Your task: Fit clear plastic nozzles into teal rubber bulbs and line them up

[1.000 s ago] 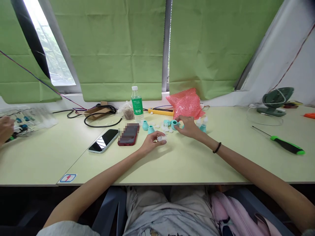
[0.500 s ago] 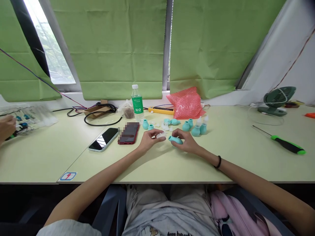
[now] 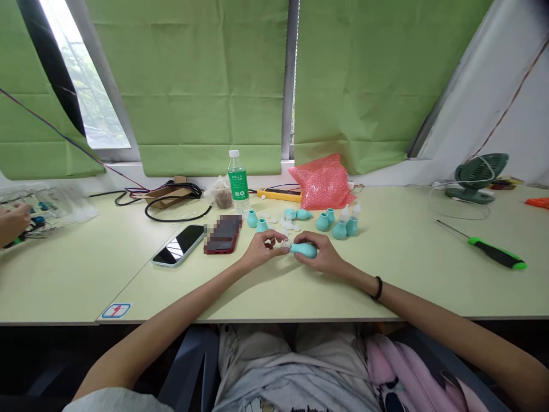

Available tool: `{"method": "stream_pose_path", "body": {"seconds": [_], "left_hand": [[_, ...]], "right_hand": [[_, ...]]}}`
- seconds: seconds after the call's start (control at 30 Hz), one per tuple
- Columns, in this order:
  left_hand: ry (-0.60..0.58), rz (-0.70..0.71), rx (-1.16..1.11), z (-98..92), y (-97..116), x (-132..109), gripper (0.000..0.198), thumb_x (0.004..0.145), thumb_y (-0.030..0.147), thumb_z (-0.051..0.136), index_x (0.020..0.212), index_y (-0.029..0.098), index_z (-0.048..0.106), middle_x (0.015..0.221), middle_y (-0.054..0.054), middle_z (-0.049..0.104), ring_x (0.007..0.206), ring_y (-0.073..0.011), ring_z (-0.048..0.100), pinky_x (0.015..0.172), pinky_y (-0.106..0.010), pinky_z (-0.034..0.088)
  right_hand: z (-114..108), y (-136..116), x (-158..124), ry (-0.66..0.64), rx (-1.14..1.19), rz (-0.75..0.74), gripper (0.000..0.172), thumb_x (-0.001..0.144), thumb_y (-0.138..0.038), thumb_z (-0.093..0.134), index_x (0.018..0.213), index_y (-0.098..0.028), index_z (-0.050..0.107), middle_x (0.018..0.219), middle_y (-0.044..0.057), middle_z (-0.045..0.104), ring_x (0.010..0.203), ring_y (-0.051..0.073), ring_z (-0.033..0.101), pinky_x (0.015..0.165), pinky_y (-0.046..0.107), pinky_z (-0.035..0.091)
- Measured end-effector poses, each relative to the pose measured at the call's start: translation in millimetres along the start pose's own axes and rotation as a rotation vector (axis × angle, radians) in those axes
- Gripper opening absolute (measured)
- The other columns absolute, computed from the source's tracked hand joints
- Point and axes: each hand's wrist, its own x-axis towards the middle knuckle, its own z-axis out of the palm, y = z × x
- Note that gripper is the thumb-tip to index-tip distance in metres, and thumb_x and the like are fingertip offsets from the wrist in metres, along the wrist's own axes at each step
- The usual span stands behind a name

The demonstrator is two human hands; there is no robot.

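My right hand (image 3: 319, 252) is closed round a teal squeeze bulb (image 3: 303, 250) that lies sideways, its mouth facing left. In my left hand (image 3: 262, 250) a clear plastic nozzle (image 3: 285, 244) is pinched between thumb and fingers, right at the bulb's mouth; whether it sits inside the mouth I cannot tell. Behind my left hand stand two teal bulbs without tips (image 3: 252, 218). Beyond my right hand are two more open bulbs (image 3: 322, 221) and two bulbs with clear tips fitted (image 3: 340, 229). Small white parts (image 3: 288, 224) lie in the middle.
Two phones (image 3: 179, 246) lie to the left. A water bottle (image 3: 239, 183), a red bubble-wrap bag (image 3: 326, 183) and black cables (image 3: 180, 217) are at the back. On the right lie a screwdriver (image 3: 493, 250) and a green fan (image 3: 478, 177). Another person's hand (image 3: 15, 222) works at far left.
My hands have come together, bringing the clear nozzle up to the bulb's mouth. The bulb has turned more level, and the view has shifted slightly.
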Motion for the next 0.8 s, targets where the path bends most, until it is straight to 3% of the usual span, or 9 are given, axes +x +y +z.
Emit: {"method": "stream_pose_path", "body": {"seconds": [0.13,0.37,0.53,0.8], "left_hand": [[-0.028,-0.03,-0.062,0.9,2,-1,0.032,0.057,0.034,0.064,0.078,0.012,0.056,0.063,0.0,0.049,0.058,-0.0077,0.045,0.055,-0.021,0.038],[0.055,-0.065,-0.314,-5.4,5,2,0.027,0.058,0.029,0.064,0.074,0.011,0.052,0.063,-0.001,0.055,0.055,-0.009,0.051,0.056,-0.024,0.043],[-0.066,-0.148,-0.386,-7.0,3,1,0.03,0.059,0.027,0.064,0.081,0.008,0.056,0.067,-0.006,0.059,0.059,-0.0115,0.055,0.061,-0.029,0.045],[-0.241,-0.146,-0.3,-11.2,3,1,0.029,0.065,0.032,0.058,0.082,0.008,0.058,0.061,-0.004,0.056,0.05,-0.0081,0.049,0.049,-0.023,0.041]], "right_hand": [[-1,-2,1,0.026,-0.012,-0.022,0.018,0.063,-0.021,0.053,0.081,-0.018,0.052,0.076,0.003,0.056,0.07,0.015,0.053,0.064,0.028,0.043],[-4,0,1,0.045,-0.016,-0.029,0.018,0.063,-0.022,0.054,0.081,-0.019,0.051,0.077,0.003,0.056,0.072,0.015,0.052,0.067,0.029,0.042],[-4,0,0,0.079,-0.021,-0.021,0.019,0.063,-0.022,0.053,0.082,-0.019,0.05,0.077,0.003,0.054,0.071,0.015,0.051,0.065,0.028,0.042],[-3,-2,-2,0.098,-0.071,-0.071,0.021,0.062,-0.018,0.053,0.082,-0.019,0.046,0.075,0.002,0.051,0.069,0.014,0.05,0.063,0.027,0.042]]}}
